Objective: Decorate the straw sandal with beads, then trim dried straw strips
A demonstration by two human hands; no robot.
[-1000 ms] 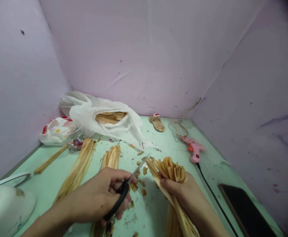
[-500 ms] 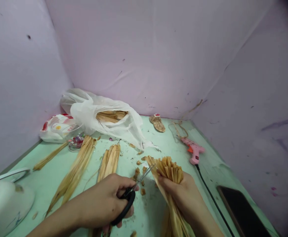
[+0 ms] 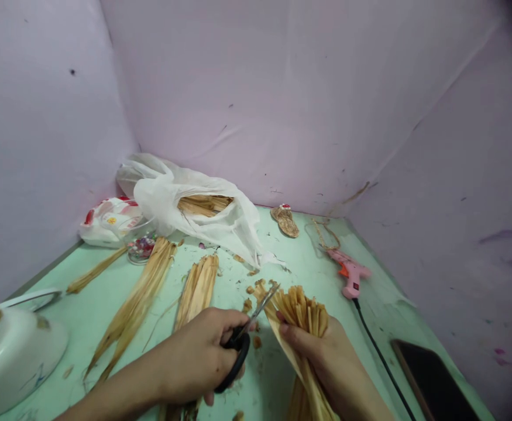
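Note:
My left hand [image 3: 209,354] has its fingers through the black handles of a pair of scissors [image 3: 237,356]. The blades point up and right and lie across the top end of a dried husk strip at the left of a bundle. That bundle of dried corn husks [image 3: 302,310] is gripped upright in my right hand [image 3: 326,356], its folded tops fanned above the thumb and its long tails hanging below. On the table under my left forearm lies another husk bundle [image 3: 198,286], partly hidden. Small trimmed bits of husk [image 3: 247,305] are scattered near the blades.
A white plastic bag [image 3: 150,193] with more husks lies at the back. Left are a husk bunch [image 3: 141,298], a white bowl [image 3: 27,356] and a red-and-white packet [image 3: 110,219]. Right are a pink glue gun [image 3: 350,272] with cord, a dark phone [image 3: 433,380] and a small woven slipper [image 3: 285,222].
The view has shifted slightly, so things sit a little further right. The scissor blades have come together across the strip's end. Both hands keep their holds.

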